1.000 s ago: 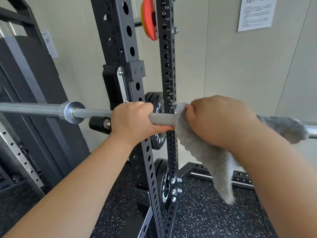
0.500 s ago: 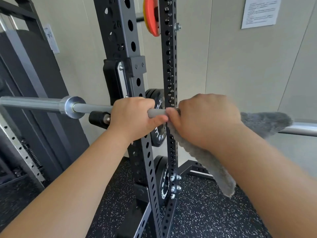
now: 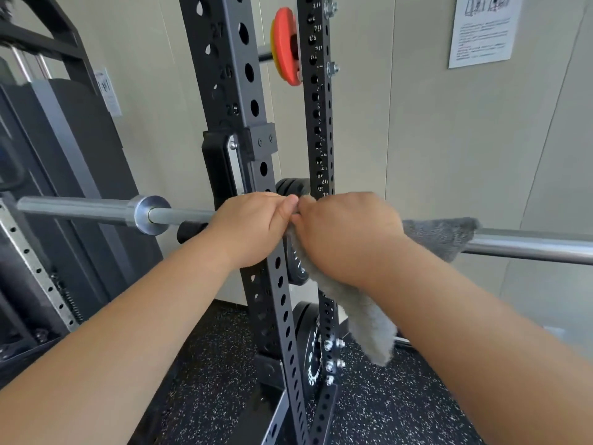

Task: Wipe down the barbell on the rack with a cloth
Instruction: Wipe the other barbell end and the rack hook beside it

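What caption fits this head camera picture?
Left hand grips the barbell on the rack; right hand wraps a grey cloth round it.

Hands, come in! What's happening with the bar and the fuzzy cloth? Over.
Left hand grips barbell bare. Right hand wraps grey cloth round bar, right beside left hand. Left hand blocks the cloth's path leftward.

We're in a gym here: a black rack (image 3: 231,91) with numbered holes, a steel barbell (image 3: 80,207) across it, weight plates (image 3: 313,348) stored on pegs, a speckled rubber floor (image 3: 218,364), and a printed sheet (image 3: 481,30) on the wall.
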The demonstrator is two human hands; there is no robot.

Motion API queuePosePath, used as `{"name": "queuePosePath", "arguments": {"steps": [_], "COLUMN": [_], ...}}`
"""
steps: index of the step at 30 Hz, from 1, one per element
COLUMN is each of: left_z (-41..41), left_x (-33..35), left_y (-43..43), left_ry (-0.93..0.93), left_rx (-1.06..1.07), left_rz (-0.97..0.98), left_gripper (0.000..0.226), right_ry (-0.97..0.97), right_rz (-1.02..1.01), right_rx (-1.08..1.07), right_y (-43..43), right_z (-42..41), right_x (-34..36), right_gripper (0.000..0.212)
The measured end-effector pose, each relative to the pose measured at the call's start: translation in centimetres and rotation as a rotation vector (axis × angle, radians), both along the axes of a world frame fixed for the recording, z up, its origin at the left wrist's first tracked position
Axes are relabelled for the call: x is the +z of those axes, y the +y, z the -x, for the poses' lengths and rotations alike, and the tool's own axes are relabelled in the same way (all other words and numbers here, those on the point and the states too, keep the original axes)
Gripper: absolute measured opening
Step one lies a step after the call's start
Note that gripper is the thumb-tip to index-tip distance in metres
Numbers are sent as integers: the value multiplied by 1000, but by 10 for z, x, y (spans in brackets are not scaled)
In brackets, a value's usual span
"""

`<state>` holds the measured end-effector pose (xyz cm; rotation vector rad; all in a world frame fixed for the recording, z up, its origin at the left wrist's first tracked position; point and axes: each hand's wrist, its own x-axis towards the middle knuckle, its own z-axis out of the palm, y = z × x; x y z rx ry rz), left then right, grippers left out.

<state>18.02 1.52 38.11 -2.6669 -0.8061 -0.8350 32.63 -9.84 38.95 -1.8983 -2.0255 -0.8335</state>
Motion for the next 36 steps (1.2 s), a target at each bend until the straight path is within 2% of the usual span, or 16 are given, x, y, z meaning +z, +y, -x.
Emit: {"name": "queuePosePath", "arguments": {"steps": [3,6,8,12,14,17,19,21,24,25,27,28,30,31,33,36], "left_z": [9,8,3,2,4,2,0,0,-7,-10,-16,-19,-23,-23,-21,-21], "left_x": [8,6,5,7,6,4,5,6,9,10,11,9,0,-6,-13,-20], "left_y": [-4,-9,-7,1,3,-4,-8,-8,-14,-16,-18,-17,-17,-16,-13,-9], "left_ry": [21,46,29,46,37,10,19,29,53,38,-12,-38,-113,-156,-213,-284], "left_rx": [24,111,160,177,176,187,175,190,182,162,137,145,164,165,149,111], "left_rz": [0,-51,-36,-5,0,22,2,-18,17,46,69,48,-54,-114,-180,-208], "left_gripper": [47,55,59,52,55,58,61,69,75,74,71,69,61,55,40,32], "right_ry": [8,62,72,-8,-35,28,61,5,-39,-56,-58,-29,102,177,57,-77], "right_rz": [40,98,68,-29,-25,10,-56,-165,-190,-169,-157,-143,-126,-141,-235,-248], "right_rx": [44,25,5,47,98,156,120,37,16,6,58,90,26,-47,-168,-114], "right_y": [-3,-20,-19,5,8,-15,-31,-32,-22,-19,-22,-28,-48,-55,-60,-44], "right_z": [-11,-24,-21,4,1,-28,-42,-41,-22,-18,-22,-29,-44,-52,-57,-44], "right_x": [0,3,3,-7,-12,-13,-15,-17,-24,-28,-32,-31,-21,-16,-11,-22], "right_gripper": [29,27,28,8,17,13,24,36,19,27,41,39,20,27,48,43]}}
